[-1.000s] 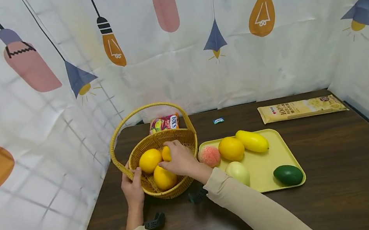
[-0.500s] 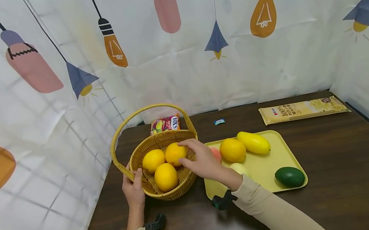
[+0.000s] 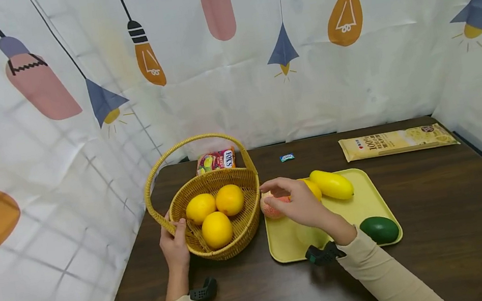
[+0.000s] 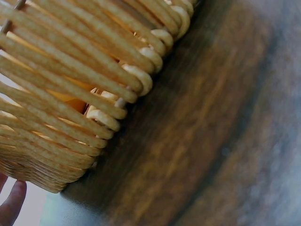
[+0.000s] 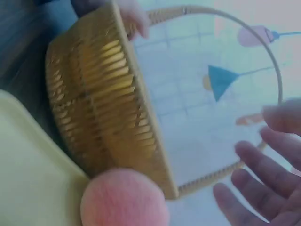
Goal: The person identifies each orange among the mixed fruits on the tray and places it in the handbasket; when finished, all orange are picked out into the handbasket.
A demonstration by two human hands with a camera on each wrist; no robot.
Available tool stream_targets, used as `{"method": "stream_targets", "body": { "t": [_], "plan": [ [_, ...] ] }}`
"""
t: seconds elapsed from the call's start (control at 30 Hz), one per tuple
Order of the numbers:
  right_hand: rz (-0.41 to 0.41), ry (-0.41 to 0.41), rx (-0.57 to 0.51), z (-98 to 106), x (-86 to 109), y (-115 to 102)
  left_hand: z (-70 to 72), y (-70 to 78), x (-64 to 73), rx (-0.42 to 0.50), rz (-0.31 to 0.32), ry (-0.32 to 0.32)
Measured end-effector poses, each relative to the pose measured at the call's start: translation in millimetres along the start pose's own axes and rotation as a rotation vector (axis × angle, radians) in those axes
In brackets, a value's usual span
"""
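My left hand [image 3: 174,247] grips the left rim of a yellow wicker basket [image 3: 254,218], thumb over the edge. Inside sit three yellow-orange fruits: a lemon-shaped one [image 3: 200,208], a rounder orange one [image 3: 229,200] and a front one [image 3: 217,230]. To the basket's right, my right hand [image 3: 299,205] hovers over a yellow tray [image 3: 282,247], fingers spread and holding nothing. Its fingertips are close above a pink peach [image 3: 271,210]. In the right wrist view the peach [image 5: 124,202] shows beside the basket wall, below the loose fingers [image 5: 263,165].
An orange [image 3: 314,189], partly covered by my hand, a long yellow fruit [image 3: 332,184], a dark green avocado [image 3: 379,230] and a pale round fruit [image 3: 310,236] lie on the tray. Behind are a candy bag [image 3: 216,161], a small wrapped sweet [image 3: 287,157] and a long beige packet [image 3: 399,141].
My right hand has let go of the orange fruit in the basket and moved right, out over the peach and tray. The left hand keeps its grip on the basket.
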State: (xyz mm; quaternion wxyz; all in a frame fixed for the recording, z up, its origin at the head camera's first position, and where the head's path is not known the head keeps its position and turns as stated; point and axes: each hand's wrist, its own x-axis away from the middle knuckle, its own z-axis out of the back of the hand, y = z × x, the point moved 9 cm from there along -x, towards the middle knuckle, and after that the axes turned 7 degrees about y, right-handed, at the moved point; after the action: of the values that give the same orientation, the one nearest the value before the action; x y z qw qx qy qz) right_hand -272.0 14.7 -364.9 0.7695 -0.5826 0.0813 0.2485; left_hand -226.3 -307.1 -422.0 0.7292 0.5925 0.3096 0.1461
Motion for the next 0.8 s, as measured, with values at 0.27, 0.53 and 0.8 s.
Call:
{"method": "stream_targets", "body": {
  "t": [0.27, 0.53, 0.8],
  "plan": [
    [0.016, 0.088, 0.032, 42.9, 0.1, -22.4, -0.6, 1.5, 0.4, 0.020, 0.000, -0.012],
    [-0.008, 0.153, 0.127, 80.8, -5.1, 14.9, -1.8, -0.1, -1.0, 0.023, 0.018, -0.018],
    [-0.096, 0.096, 0.183, 85.4, -4.1, 53.9, 0.6, -3.2, -1.6, 0.026, 0.008, -0.005]
  ]
}}
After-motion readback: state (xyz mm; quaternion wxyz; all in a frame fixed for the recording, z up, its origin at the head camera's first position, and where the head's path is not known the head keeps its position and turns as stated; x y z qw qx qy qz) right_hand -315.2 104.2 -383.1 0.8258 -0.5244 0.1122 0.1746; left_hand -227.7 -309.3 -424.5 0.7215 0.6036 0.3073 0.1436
